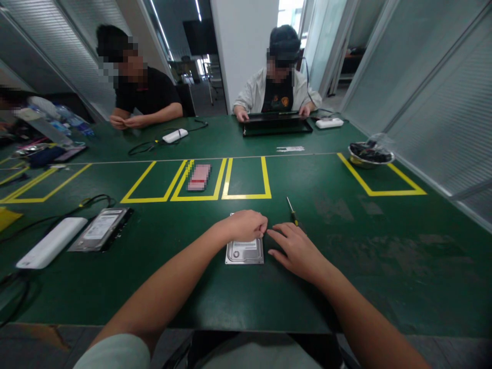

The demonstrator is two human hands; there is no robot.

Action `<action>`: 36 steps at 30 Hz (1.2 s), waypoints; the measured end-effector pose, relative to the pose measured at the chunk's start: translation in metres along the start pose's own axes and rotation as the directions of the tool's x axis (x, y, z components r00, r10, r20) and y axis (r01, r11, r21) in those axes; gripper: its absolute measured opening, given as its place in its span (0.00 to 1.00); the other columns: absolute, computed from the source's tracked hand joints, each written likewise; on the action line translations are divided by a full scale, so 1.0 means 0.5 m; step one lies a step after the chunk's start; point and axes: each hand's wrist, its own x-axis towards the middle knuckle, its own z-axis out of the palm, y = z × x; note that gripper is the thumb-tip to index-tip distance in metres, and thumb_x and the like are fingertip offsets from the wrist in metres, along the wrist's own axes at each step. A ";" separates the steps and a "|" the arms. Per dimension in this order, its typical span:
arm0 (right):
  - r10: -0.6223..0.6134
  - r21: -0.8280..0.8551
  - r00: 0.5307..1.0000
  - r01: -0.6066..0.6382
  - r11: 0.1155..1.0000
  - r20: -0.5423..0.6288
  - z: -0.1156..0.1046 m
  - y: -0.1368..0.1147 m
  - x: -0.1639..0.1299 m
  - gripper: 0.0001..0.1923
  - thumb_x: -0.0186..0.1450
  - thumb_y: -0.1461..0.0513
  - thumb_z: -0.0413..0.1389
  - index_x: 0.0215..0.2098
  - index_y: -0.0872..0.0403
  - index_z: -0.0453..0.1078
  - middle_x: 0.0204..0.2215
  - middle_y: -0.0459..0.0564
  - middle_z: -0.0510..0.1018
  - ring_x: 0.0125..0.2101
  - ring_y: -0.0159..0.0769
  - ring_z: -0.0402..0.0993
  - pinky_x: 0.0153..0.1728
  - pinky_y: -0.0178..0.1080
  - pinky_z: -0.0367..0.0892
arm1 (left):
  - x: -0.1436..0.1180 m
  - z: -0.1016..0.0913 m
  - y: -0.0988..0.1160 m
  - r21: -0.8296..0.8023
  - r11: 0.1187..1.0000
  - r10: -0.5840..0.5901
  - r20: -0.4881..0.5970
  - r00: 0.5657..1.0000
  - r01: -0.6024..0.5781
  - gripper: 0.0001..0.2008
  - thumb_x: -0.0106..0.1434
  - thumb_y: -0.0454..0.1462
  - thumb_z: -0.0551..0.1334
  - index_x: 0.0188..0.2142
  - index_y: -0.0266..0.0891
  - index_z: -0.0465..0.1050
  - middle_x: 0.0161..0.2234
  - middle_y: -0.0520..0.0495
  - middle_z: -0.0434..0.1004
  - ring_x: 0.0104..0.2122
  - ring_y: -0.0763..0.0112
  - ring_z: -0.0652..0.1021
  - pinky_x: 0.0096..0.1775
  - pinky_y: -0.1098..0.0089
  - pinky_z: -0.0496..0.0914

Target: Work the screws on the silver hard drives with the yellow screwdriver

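A silver hard drive (246, 253) with a white label lies flat on the green table in front of me. My left hand (248, 225) is over its far part, fingers curled and closed near the drive's far right corner. What those fingers hold, if anything, is hidden. My right hand (294, 247) is just right of the drive, palm down, fingers apart and holding nothing. Beyond it lies a screwdriver (292, 212) with a metal shaft and a yellow-and-black handle, partly covered by the right hand.
Left lie another hard drive (100, 226) and a white power bank (53, 243) with black cables. Yellow tape marks rectangles, one around a pink phone-like object (199, 177). A bowl (371, 155) of dark items stands at right. Across the table, one person holds a black panel (277, 123); another sits left.
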 end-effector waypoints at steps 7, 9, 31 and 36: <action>0.012 -0.003 1.000 -0.012 1.000 0.015 0.000 -0.002 0.000 0.22 0.66 0.59 0.57 0.56 0.58 0.67 0.50 0.61 0.72 0.50 0.52 0.65 0.50 0.53 0.66 | 0.011 0.003 -0.008 -0.052 0.999 -0.012 0.009 1.000 0.013 0.05 0.58 0.36 0.60 0.33 0.42 0.75 0.31 0.51 0.78 0.30 0.69 0.75 0.30 0.71 0.62; 0.013 -0.003 1.000 -0.013 1.000 0.017 -0.002 -0.001 -0.001 0.22 0.66 0.59 0.57 0.56 0.58 0.67 0.50 0.61 0.72 0.50 0.52 0.65 0.50 0.53 0.66 | 0.012 0.004 -0.010 -0.079 0.997 -0.018 0.017 1.000 0.019 0.05 0.57 0.36 0.60 0.32 0.42 0.75 0.31 0.51 0.78 0.29 0.70 0.74 0.30 0.72 0.61; -0.010 -0.006 1.000 0.010 1.000 -0.019 0.005 0.002 0.000 0.21 0.65 0.59 0.57 0.55 0.57 0.67 0.49 0.60 0.73 0.49 0.50 0.67 0.48 0.51 0.66 | 0.011 0.000 -0.010 -0.089 0.996 0.033 0.025 0.999 -0.031 0.07 0.58 0.32 0.59 0.31 0.40 0.77 0.30 0.50 0.78 0.29 0.70 0.75 0.31 0.72 0.62; -0.011 0.001 1.000 0.011 1.000 -0.025 0.006 0.004 -0.001 0.21 0.65 0.60 0.58 0.56 0.57 0.67 0.49 0.60 0.73 0.49 0.50 0.67 0.48 0.51 0.67 | 0.009 -0.004 0.000 -0.022 0.999 0.026 0.055 0.998 -0.024 0.08 0.60 0.33 0.57 0.32 0.41 0.76 0.32 0.48 0.77 0.33 0.66 0.75 0.32 0.70 0.62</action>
